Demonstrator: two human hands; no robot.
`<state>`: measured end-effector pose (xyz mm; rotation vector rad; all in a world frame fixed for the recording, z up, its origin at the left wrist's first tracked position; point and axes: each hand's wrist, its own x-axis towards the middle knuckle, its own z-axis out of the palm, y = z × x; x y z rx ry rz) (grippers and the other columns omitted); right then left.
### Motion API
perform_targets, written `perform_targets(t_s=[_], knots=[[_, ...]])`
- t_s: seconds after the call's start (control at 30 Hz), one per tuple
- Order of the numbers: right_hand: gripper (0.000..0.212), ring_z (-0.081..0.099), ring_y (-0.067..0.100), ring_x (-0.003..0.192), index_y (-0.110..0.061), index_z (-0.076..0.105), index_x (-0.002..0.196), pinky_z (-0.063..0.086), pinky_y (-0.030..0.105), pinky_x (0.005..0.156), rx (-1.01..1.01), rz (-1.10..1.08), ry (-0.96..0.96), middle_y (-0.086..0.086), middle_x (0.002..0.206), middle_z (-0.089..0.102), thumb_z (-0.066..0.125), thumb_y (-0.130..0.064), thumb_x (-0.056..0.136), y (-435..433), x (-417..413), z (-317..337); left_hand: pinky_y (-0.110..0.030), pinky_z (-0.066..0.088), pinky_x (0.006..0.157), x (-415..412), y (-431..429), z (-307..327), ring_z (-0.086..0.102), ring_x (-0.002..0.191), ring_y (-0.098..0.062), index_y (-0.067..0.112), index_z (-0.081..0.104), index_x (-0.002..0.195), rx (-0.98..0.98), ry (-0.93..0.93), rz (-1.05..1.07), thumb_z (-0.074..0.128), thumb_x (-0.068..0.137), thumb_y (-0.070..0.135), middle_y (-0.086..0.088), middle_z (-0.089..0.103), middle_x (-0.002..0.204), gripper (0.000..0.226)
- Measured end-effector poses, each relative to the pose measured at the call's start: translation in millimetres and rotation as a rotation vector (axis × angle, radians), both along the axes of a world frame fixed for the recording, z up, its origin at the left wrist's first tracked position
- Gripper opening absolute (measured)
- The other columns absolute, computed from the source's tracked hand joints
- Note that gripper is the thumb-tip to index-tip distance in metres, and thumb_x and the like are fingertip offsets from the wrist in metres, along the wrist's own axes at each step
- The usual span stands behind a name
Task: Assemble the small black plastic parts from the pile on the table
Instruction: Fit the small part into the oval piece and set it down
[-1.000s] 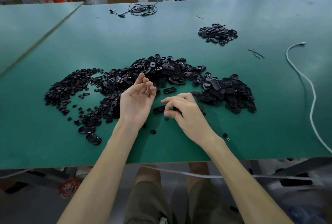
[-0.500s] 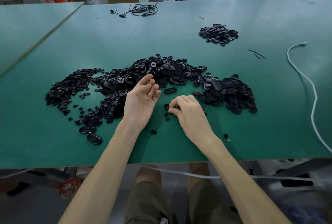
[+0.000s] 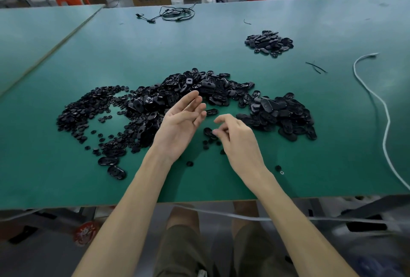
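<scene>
Hundreds of small black parts (image 3: 206, 89) lie heaped on the tabletop (image 3: 137, 50) just beyond my hands: oval shells in the middle and to the right, little round pieces (image 3: 88, 110) spread to the left. My left hand (image 3: 180, 123) is palm up, fingers straight and spread, carrying nothing. My right hand (image 3: 238, 139) hovers with fingers curled beside a loose oval (image 3: 208, 132); I cannot tell whether the fingertips pinch anything. I judge these parts light, stiff and smooth, likely to skid or flick away. The ovals are best taken by their long edges between thumb and forefinger, the round ones by the rim.
</scene>
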<state>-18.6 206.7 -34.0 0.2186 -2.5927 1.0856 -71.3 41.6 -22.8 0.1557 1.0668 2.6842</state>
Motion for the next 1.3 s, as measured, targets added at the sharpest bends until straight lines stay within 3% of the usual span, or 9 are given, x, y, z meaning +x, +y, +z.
perform_targets(t_s=[0.13, 0.23, 0.57, 0.87, 1.17, 1.3], knots=[[0.019, 0.056, 0.019, 0.103, -0.011, 0.072, 0.115, 0.051, 0.037, 0.086, 0.113, 0.005, 0.02, 0.0, 0.097, 0.068, 0.072, -0.02, 0.098, 0, 0, -2, -0.03, 0.058, 0.085, 0, 0, 0, 0.068, 0.092, -0.02, 0.007, 0.073, 0.115, 0.077, -0.04, 0.028, 0.057, 0.086, -0.017, -0.007, 0.069, 0.105, 0.041], [0.027, 0.055, 0.02, 0.104, -0.011, 0.072, 0.124, 0.05, 0.036, 0.088, 0.188, 0.038, 0.021, 0.001, 0.1, 0.066, 0.07, -0.021, 0.1, -1, -1, -2, -0.032, 0.056, 0.084, 0, -1, 0, 0.068, 0.091, -0.02, 0.007, 0.071, 0.119, 0.098, -0.049, 0.028, 0.058, 0.085, -0.013, -0.007, 0.068, 0.106, 0.042], [0.031, 0.05, 0.02, 0.106, -0.013, 0.071, 0.133, 0.049, 0.035, 0.09, 0.24, 0.072, -0.001, 0.001, 0.101, 0.058, 0.061, -0.024, 0.105, -2, -3, -3, -0.031, 0.056, 0.08, -1, -2, -1, 0.067, 0.086, -0.018, 0.009, 0.067, 0.121, 0.068, -0.094, 0.07, 0.046, 0.096, -0.01, -0.004, 0.069, 0.102, 0.037], [0.019, 0.051, 0.017, 0.103, -0.012, 0.075, 0.113, 0.049, 0.035, 0.091, 0.139, 0.028, -0.058, -0.008, 0.094, 0.053, 0.07, -0.025, 0.099, -1, -2, -2, -0.031, 0.054, 0.08, -2, -3, -2, 0.066, 0.086, -0.017, 0.011, 0.068, 0.118, 0.053, -0.1, 0.074, 0.05, 0.094, -0.008, -0.003, 0.068, 0.102, 0.035], [0.019, 0.054, 0.026, 0.103, -0.004, 0.072, 0.107, 0.047, 0.036, 0.087, 0.274, -0.022, 0.015, 0.008, 0.102, 0.064, 0.057, -0.015, 0.105, -4, 1, 0, -0.031, 0.054, 0.093, 3, 8, -3, 0.067, 0.1, -0.02, 0.008, 0.07, 0.114, -0.314, 0.159, 0.037, 0.061, 0.084, -0.008, -0.006, 0.07, 0.106, 0.035], [0.018, 0.055, 0.023, 0.101, -0.005, 0.074, 0.105, 0.049, 0.035, 0.086, 0.123, -0.086, 0.039, 0.005, 0.098, 0.063, 0.06, -0.016, 0.105, -3, -1, -1, -0.038, 0.049, 0.11, 5, 9, -6, 0.064, 0.115, -0.025, 0.003, 0.068, 0.118, -0.444, 0.248, 0.027, 0.06, 0.088, -0.012, -0.012, 0.069, 0.119, 0.034]])
